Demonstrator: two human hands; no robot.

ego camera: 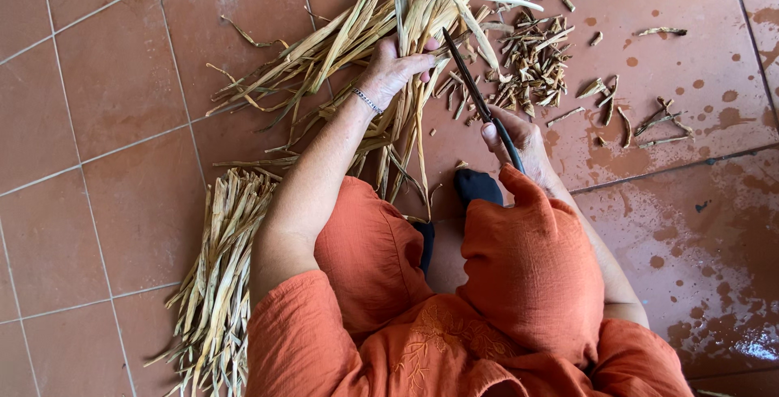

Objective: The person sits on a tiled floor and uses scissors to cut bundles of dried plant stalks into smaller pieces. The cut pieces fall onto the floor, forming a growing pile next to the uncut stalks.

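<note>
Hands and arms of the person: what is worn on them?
Both hands are bare, left hand and right hand. A thin silver bracelet circles the left wrist. Loose orange sleeves of a crinkled fabric cover the upper arms; the forearms are uncovered. No gloves or rings show.

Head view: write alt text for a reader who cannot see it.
Seen from above, a seated person in orange clothes grips a bundle of dried leaf strips with the left hand and holds a dark knife in the right hand. Cut scraps and another bundle lie on the tiled floor.
</note>
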